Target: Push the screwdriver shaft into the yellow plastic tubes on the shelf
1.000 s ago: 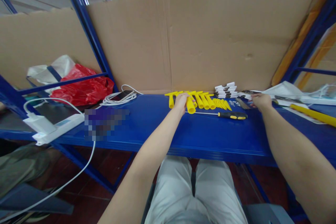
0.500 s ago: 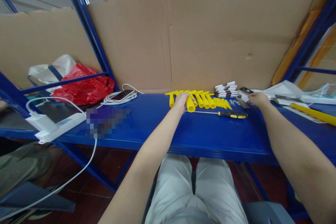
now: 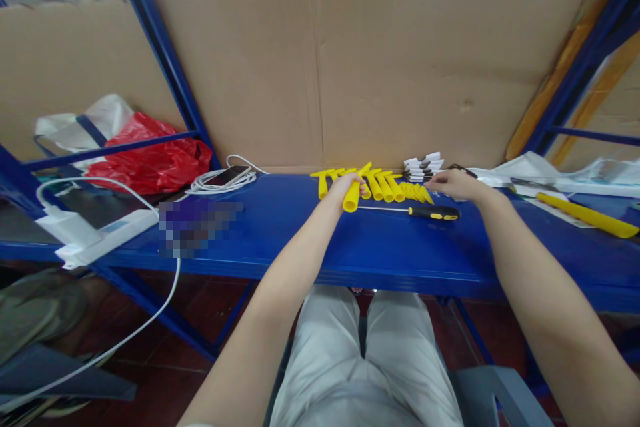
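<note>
My left hand [image 3: 346, 187] is closed around a yellow T-shaped plastic handle [image 3: 351, 200], its round hollow end pointing toward me and its crosspiece tilted up. Several more such yellow handles [image 3: 386, 188] lie in a row beside it. My right hand [image 3: 453, 183] is over the right end of a row of small yellow wedge-like pieces [image 3: 417, 193]. Its fingertips look pinched together, and whatever is between them is too small to make out. Just behind is a stack of white-and-black pieces [image 3: 423, 165]. A screwdriver [image 3: 434, 213] with a black and yellow grip lies in front.
A blue shelf tabletop [image 3: 280, 233] ends near my knees, with cardboard behind. On the right lie a long yellow piece [image 3: 587, 215] and clear plastic bags [image 3: 540, 170]. On the left are a phone [image 3: 229, 176], coiled white cable, a power strip [image 3: 113, 237] and a red bag [image 3: 150, 155].
My right hand has moved left, from the dark flat pieces to the small yellow pieces. My left hand has raised the yellow handle slightly, tilting its crosspiece up. The view has shifted a little.
</note>
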`<action>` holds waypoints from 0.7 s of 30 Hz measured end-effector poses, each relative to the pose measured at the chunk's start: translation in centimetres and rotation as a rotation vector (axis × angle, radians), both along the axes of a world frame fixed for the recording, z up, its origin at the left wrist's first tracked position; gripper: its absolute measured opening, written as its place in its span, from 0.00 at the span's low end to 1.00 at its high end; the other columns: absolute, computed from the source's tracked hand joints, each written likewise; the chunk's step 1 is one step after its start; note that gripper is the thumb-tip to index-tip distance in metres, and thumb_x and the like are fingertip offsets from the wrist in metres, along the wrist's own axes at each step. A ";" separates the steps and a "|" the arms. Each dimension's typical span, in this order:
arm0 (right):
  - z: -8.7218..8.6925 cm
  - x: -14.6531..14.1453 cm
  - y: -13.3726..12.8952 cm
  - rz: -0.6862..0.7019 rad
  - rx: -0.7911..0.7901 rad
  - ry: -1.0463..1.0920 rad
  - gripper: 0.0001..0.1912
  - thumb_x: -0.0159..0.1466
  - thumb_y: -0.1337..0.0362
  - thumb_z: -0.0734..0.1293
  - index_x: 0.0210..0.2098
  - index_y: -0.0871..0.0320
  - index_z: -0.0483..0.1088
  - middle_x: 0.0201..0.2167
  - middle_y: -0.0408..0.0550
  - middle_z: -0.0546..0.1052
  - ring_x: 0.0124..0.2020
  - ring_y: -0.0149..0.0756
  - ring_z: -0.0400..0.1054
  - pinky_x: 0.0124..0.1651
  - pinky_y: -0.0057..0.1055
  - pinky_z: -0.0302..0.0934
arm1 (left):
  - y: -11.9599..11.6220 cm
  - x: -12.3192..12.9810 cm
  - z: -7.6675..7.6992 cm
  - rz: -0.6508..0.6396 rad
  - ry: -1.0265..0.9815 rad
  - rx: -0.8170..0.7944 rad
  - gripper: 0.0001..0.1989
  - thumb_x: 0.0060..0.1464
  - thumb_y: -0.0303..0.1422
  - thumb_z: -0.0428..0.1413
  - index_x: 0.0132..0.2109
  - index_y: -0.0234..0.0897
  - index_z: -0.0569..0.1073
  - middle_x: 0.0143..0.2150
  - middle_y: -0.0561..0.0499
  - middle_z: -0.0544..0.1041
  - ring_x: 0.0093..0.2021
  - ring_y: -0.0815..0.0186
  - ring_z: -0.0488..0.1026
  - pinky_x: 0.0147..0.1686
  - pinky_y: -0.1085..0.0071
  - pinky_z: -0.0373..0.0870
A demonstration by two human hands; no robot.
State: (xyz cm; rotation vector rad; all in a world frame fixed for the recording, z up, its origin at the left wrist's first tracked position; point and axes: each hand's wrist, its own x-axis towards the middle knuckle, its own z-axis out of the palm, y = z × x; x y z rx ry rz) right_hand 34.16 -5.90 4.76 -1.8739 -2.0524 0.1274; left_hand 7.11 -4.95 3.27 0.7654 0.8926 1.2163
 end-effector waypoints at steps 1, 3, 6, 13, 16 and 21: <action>-0.1 -0.2 -0.1 0.057 -0.075 -0.014 0.14 0.62 0.54 0.67 0.32 0.57 0.78 0.34 0.50 0.81 0.40 0.44 0.74 0.44 0.33 0.65 | -0.1 -0.1 0.1 0.003 0.008 0.002 0.08 0.53 0.18 0.51 0.38 0.31 0.71 0.19 0.53 0.69 0.15 0.74 0.63 0.16 0.80 0.62; -0.4 -0.3 -0.2 0.159 -0.211 -0.035 0.17 0.59 0.48 0.69 0.32 0.56 0.79 0.37 0.50 0.82 0.42 0.46 0.75 0.45 0.35 0.67 | -0.2 -0.2 0.2 0.015 0.020 -0.007 0.07 0.55 0.20 0.51 0.40 0.32 0.71 0.20 0.53 0.70 0.14 0.74 0.62 0.15 0.80 0.62; -0.6 -0.3 -0.5 0.270 -0.322 -0.062 0.23 0.54 0.42 0.71 0.36 0.54 0.81 0.42 0.50 0.82 0.47 0.49 0.75 0.48 0.37 0.68 | -0.1 -0.4 0.3 0.033 0.038 -0.031 0.06 0.57 0.23 0.52 0.41 0.34 0.70 0.21 0.54 0.70 0.14 0.74 0.60 0.14 0.79 0.59; -1.7 -0.8 0.0 0.294 -0.249 -0.160 0.22 0.48 0.51 0.74 0.40 0.53 0.82 0.41 0.50 0.83 0.45 0.50 0.76 0.47 0.38 0.69 | 0.3 -0.4 0.1 0.063 0.085 0.004 0.04 0.60 0.24 0.51 0.38 0.34 0.70 0.20 0.55 0.68 0.15 0.74 0.59 0.16 0.79 0.57; -2.0 -1.3 0.0 0.280 -0.209 -0.180 0.17 0.49 0.56 0.73 0.37 0.51 0.82 0.37 0.47 0.83 0.41 0.48 0.76 0.43 0.37 0.69 | 0.4 -0.5 0.1 0.052 0.115 -0.002 0.05 0.61 0.24 0.51 0.39 0.34 0.71 0.20 0.55 0.68 0.15 0.73 0.59 0.17 0.78 0.58; -1.5 -2.0 -0.7 0.178 -0.190 -0.243 0.10 0.51 0.62 0.69 0.32 0.55 0.79 0.29 0.46 0.80 0.34 0.44 0.74 0.36 0.33 0.63 | 0.3 -0.8 0.1 -0.008 0.162 0.008 0.06 0.62 0.25 0.50 0.38 0.34 0.71 0.19 0.56 0.66 0.15 0.73 0.59 0.15 0.79 0.56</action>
